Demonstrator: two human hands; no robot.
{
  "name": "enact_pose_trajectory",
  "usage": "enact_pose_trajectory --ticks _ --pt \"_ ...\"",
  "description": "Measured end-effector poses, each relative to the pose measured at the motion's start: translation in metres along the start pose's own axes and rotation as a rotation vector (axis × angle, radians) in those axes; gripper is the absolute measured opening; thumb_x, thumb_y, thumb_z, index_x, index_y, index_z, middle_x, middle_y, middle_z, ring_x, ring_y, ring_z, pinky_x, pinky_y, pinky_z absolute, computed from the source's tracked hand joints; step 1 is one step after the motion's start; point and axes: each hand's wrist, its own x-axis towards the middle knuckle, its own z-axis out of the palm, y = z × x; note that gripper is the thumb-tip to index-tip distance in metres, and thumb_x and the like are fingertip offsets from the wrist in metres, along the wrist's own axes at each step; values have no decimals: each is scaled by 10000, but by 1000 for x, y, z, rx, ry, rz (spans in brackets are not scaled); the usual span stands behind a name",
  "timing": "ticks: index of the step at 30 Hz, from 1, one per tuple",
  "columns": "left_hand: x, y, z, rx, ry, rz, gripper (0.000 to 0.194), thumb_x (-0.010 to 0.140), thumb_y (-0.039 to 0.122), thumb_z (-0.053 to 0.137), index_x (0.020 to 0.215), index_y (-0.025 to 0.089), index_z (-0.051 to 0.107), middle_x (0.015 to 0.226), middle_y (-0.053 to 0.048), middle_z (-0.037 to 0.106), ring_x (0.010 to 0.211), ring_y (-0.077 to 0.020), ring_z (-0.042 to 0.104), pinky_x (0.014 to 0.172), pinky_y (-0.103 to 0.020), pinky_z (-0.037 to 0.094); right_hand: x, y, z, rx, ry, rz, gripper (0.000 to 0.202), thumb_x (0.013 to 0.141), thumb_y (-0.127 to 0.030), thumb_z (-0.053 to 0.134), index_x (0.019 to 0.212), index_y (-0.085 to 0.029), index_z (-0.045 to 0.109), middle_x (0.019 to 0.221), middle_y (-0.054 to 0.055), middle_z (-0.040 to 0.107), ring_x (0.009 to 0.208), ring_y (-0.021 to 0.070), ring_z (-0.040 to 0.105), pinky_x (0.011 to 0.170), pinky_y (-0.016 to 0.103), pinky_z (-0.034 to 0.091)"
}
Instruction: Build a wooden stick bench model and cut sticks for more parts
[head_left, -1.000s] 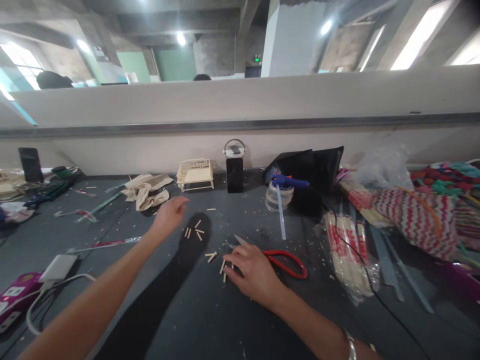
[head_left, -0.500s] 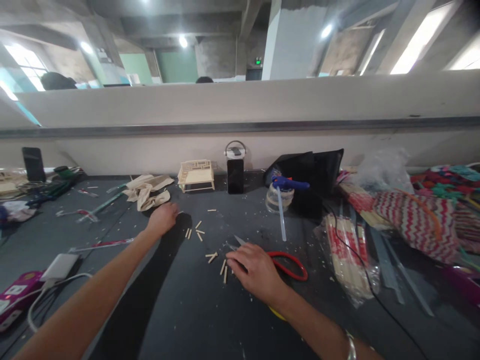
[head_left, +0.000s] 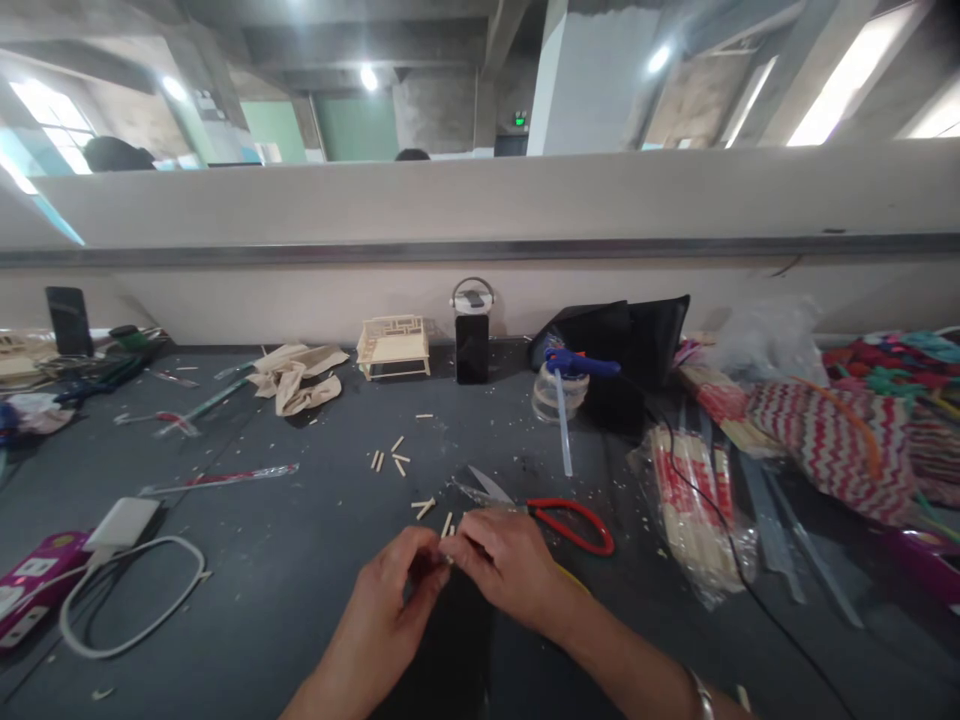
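Note:
My left hand and my right hand meet fingertip to fingertip low over the dark table. The left thumb and forefinger pinch a small pale bit that looks like a short wooden stick, mostly hidden. Closed fingers on the right hand touch the same spot; what they grip is covered. Just beyond them lie short cut wooden sticks, with further stick pieces scattered behind. Red-handled scissors rest beside the right hand, blades pointing away to the left. A miniature wooden bench stands at the back.
A phone leans upright at the back. To its right, a blue glue gun sits on a clear jar. Bagged sticks lie right; crumpled cloth, a white charger and its looped cable are left.
My left hand has come back from near the cloth to meet my right hand at the front middle. The right hand has shifted slightly nearer to me, uncovering more of the scissors.

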Motion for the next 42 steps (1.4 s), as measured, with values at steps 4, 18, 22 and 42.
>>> enact_pose_trajectory --ticks 4,18,22,42 --pt "-6 -1 -4 63 -32 -2 84 829 279 580 905 258 609 802 -21 648 704 -166 576 652 -240 393 -1 -3 2 29 0 26 407 955 -390 351 609 -203 455 551 -32 504 515 109 468 505 250 299" --pt "7 -2 11 -270 -67 -355 427 835 551 456 674 167 550 472 66 360 439 -75 319 417 -182 231 -1 0 10 89 109 149 383 964 -390 335 630 -211 395 558 -45 457 520 107 447 524 232 308" --pt "13 5 14 -531 -87 -535 427 764 593 516 691 172 527 431 99 299 367 -46 193 358 -175 133 0 0 7 78 154 148 392 965 -391 332 620 -212 385 551 -44 435 514 107 441 520 227 303" --pt "-3 10 -21 113 -330 -176 248 869 259 397 661 183 509 514 53 500 460 -80 407 460 -189 283 -3 -7 5 23 110 -85 460 981 -402 285 614 -192 465 565 -18 519 545 106 482 547 244 299"
